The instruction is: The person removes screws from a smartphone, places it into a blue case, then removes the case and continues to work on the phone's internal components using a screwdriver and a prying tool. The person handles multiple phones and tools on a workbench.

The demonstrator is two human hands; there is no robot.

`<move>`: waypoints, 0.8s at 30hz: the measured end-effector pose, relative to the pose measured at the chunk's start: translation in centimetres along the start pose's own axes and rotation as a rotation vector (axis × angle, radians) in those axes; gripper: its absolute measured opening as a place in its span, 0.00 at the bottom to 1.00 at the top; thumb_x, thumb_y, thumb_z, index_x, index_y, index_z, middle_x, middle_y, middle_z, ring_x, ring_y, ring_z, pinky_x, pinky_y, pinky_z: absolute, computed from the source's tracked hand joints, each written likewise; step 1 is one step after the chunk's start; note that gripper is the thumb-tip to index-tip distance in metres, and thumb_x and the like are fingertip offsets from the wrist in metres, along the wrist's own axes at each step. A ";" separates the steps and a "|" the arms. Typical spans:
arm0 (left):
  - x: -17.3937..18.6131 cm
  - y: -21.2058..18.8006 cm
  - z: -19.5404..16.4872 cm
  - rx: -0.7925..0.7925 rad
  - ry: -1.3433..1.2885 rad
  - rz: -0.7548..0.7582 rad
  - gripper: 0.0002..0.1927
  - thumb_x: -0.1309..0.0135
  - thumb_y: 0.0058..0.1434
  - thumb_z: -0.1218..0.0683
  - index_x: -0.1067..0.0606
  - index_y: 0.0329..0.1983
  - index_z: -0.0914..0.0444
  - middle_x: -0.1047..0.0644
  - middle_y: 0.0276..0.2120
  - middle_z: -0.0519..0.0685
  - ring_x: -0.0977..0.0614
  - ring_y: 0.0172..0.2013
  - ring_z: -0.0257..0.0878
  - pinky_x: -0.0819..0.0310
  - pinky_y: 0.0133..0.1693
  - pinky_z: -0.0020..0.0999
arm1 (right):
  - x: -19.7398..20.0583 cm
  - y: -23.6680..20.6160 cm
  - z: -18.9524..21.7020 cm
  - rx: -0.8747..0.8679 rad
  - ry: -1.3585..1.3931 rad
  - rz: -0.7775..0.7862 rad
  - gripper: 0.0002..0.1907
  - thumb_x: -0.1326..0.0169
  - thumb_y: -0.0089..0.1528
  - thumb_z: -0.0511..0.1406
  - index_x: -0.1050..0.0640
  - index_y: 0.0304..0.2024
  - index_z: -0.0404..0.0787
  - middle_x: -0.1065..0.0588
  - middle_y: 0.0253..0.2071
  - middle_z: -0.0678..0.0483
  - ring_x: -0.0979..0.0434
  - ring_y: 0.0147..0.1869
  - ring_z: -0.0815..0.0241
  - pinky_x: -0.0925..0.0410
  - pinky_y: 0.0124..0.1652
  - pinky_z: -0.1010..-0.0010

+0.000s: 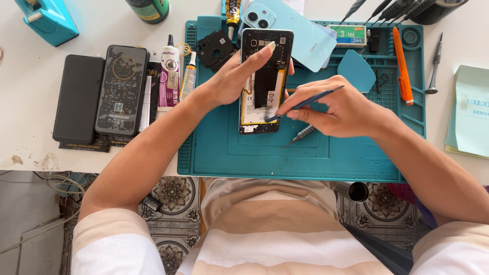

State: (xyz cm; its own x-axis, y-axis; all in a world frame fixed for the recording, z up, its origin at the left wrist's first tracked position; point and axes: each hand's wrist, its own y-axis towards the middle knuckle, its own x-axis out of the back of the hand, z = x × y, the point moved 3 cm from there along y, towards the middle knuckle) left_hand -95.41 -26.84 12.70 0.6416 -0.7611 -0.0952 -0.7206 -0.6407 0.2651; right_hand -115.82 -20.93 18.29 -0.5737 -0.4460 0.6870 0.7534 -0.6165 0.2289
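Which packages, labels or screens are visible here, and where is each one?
Two dark phone screens: flat on the white table, left of the mat.
Glue tube: white with pink label, beside them.
Tape roll label: green and white, top of the teal mat.

Both forearms come up from the bottom corners and angle inward, bare from the short sleeves down. The left hand (239,76) sits palm-side turned in, wrist bent a bit, with its fingers (265,51) stretched long and the index lying flat and straight, thumb tucked round the far side, so it's cradling rather than squeezing. The right hand (338,107) is curled into a pen grip, knuckles up, thumb and first two fingers pinched together near the tips, the other fingers folded under. Hands sit close together, not touching.
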 end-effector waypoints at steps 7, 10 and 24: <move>-0.1 0.2 1.0 0.067 -0.077 -0.048 0.32 0.62 0.74 0.34 0.28 0.56 0.66 0.20 0.42 0.51 0.13 0.43 0.40 0.15 0.45 0.36 | 0.0 -0.1 0.0 0.022 0.043 -0.024 0.11 0.38 0.61 0.28 0.17 0.45 0.43 0.19 0.36 0.53 0.18 0.38 0.58 0.25 0.42 0.70; 0.1 0.1 1.1 0.045 -0.030 -0.080 0.33 0.63 0.76 0.33 0.26 0.55 0.66 0.20 0.42 0.51 0.15 0.43 0.38 0.17 0.47 0.34 | -1.0 0.0 0.5 0.072 0.093 -0.049 0.12 0.40 0.62 0.27 0.18 0.47 0.42 0.18 0.40 0.52 0.17 0.43 0.57 0.25 0.44 0.70; 0.4 0.3 1.7 0.038 0.008 -0.077 0.39 0.69 0.72 0.27 0.25 0.53 0.64 0.19 0.43 0.49 0.16 0.44 0.34 0.20 0.51 0.32 | -1.0 0.4 0.6 0.057 0.059 -0.095 0.12 0.38 0.61 0.26 0.17 0.47 0.41 0.19 0.36 0.52 0.17 0.37 0.59 0.27 0.38 0.71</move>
State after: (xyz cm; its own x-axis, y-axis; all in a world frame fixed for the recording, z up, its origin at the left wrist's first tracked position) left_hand -95.83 -27.47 11.11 0.6977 -0.7085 -0.1062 -0.6782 -0.7009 0.2207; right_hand -114.75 -20.32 18.15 -0.6601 -0.4259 0.6188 0.7107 -0.6209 0.3308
